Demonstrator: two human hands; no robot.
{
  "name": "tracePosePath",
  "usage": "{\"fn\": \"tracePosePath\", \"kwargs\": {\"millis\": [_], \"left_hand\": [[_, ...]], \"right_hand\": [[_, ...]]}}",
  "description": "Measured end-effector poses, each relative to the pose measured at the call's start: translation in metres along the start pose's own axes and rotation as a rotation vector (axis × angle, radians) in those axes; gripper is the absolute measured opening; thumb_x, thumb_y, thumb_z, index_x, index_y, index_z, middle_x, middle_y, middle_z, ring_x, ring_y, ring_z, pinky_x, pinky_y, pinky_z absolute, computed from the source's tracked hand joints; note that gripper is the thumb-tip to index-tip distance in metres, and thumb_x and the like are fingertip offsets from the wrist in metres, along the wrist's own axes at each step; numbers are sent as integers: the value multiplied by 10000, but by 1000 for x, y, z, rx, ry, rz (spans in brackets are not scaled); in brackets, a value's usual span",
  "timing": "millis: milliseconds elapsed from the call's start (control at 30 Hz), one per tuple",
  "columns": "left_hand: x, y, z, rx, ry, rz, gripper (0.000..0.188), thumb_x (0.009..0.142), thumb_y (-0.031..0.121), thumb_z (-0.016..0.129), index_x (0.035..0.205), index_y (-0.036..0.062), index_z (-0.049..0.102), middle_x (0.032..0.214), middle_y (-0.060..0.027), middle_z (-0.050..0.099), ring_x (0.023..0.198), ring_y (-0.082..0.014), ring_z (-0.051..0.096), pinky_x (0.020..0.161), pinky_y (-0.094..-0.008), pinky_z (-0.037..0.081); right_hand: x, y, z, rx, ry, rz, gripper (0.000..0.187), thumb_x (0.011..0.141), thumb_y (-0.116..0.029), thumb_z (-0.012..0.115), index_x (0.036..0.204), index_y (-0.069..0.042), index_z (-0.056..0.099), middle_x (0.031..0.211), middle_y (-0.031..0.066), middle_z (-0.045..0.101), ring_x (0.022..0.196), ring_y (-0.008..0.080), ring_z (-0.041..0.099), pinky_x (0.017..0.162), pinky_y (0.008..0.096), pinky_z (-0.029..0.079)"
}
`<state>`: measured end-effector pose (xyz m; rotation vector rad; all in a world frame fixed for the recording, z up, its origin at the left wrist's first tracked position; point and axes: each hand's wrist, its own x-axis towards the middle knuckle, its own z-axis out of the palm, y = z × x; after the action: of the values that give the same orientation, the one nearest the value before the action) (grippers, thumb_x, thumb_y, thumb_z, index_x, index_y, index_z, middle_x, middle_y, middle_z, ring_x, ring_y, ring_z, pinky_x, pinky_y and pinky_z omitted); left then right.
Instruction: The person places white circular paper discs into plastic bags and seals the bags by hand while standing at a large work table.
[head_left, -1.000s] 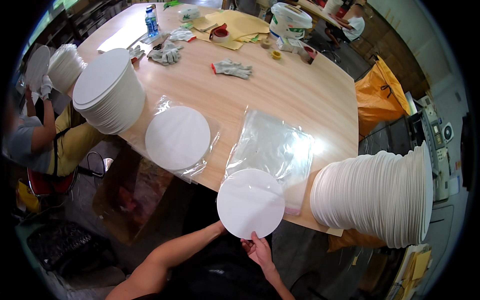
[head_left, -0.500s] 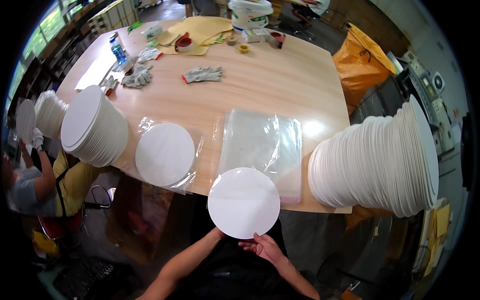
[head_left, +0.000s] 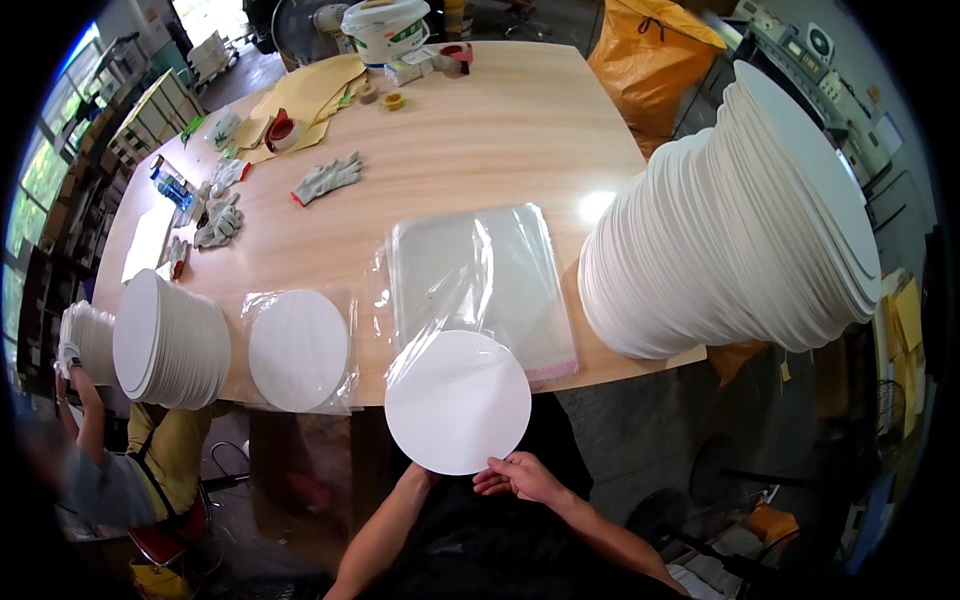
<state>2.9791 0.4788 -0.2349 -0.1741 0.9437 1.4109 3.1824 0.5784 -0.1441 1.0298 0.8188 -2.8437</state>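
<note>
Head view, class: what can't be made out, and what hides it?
Head view, left hand: grip hidden beneath the white disc.
Head view, clear plastic bag stack: near-left corner hidden behind that disc.
Head view, right forearm: upper end cut off by the lower edge.

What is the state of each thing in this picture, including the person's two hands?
White disc: held by its near edge
Right hand: closed on the disc's edge
Left hand: mostly hidden below the disc, grip unclear
Clear bags: piled flat
Second disc: lying flat, clear plastic around it
Right disc stack: tall, edges uneven
Grey gloves: unworn, lying loose
Bucket: upright
</note>
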Motion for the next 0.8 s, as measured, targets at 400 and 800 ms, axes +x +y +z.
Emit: {"fn": "tracePosePath", "kwargs": {"millis": [400, 800], "left_hand": [[-56, 96, 4, 548, 111, 362, 392, 1088, 341, 458, 1268, 30, 616, 1131, -8, 671, 1020, -102, 600, 922, -273, 462], [-53, 99, 3, 521, -50, 321, 312, 1062, 208, 540, 1303, 21, 607, 1193, 0, 668, 1100, -88, 578, 986, -270, 447]], "right_hand": [[-27, -2, -33, -624, -51, -155, 305, 1003, -279, 653, 1135, -13, 721, 1005, 38, 733, 885, 119, 679, 806, 264, 549], [-52, -99, -83, -441, 124, -460, 356, 970, -204, 697, 1250, 4, 627, 1156, 116, 683, 1085, 163, 639, 917, 287, 518]]}}
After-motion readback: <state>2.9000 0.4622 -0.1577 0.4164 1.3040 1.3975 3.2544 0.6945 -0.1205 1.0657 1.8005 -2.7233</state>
